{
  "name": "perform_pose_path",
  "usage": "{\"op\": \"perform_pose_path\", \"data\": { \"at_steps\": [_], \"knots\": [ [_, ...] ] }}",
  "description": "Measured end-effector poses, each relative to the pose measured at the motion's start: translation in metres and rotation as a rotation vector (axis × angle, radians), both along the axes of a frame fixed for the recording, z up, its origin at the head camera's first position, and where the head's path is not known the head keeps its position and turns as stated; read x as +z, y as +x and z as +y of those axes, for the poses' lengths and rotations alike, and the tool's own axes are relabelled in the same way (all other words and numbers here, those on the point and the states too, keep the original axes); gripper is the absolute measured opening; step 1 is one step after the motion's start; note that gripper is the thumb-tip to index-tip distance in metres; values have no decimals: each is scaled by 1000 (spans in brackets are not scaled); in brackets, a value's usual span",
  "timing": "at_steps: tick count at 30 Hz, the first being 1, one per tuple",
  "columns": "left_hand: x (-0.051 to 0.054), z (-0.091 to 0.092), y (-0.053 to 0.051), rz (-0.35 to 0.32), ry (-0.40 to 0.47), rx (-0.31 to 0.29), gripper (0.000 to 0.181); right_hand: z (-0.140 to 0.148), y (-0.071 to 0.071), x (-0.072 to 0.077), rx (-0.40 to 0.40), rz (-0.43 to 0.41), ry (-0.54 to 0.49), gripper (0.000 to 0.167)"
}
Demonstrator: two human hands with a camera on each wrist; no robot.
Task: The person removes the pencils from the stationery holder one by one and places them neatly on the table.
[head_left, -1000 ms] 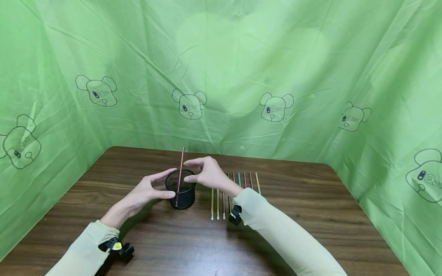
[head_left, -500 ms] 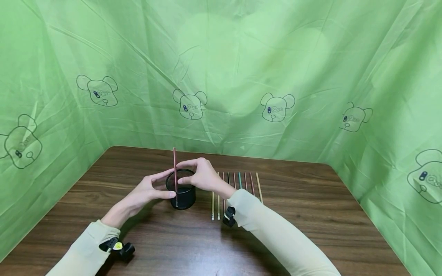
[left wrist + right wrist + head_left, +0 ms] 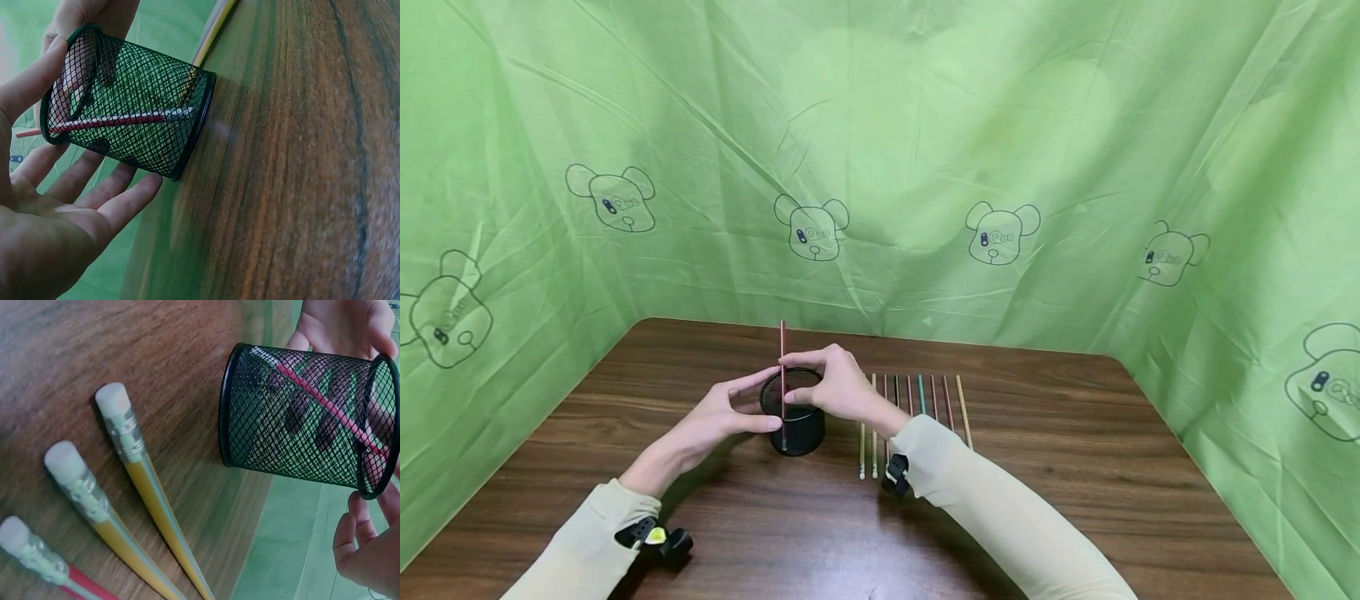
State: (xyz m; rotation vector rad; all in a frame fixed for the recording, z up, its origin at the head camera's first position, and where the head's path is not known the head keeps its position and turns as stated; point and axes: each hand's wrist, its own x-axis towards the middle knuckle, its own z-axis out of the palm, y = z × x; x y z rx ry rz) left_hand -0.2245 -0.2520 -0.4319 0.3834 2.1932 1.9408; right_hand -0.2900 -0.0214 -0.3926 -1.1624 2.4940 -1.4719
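Note:
In the head view, a black wire-mesh pencil cup (image 3: 799,433) stands on the table. My left hand (image 3: 718,415) holds it from the left, thumb at the near side of the rim and fingers around the far side. One red pencil (image 3: 783,342) stands nearly upright inside, eraser end down; through the mesh in the right wrist view, the red pencil (image 3: 325,403) runs slantwise. My right hand (image 3: 842,385) is over the cup's right rim, index fingertip and thumb tip spread apart beside the pencil. Whether they touch it is hard to tell.
Right of the cup, a row of several pencils lies on the brown wooden table (image 3: 1075,467), partly under my right forearm. It includes a yellow pencil (image 3: 165,512), a red pencil (image 3: 78,581) and a teal pencil (image 3: 921,392). A green cloth (image 3: 895,150) hangs behind the table.
The pencil in the cup has swung from leaning right to nearly upright at the left side. My right hand has shifted slightly left with it. The left hand and cup stay put.

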Motion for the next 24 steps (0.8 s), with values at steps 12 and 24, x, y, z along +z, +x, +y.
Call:
{"op": "perform_pose_path", "data": {
  "at_steps": [12, 24],
  "knots": [
    [-1, 0, -1, 6, 13, -11, 85, -3, 0, 0, -23, 54, -44, 51],
    [-1, 2, 0, 18, 22, -12, 83, -4, 5, -3, -121, 120, 66, 51]
  ]
}}
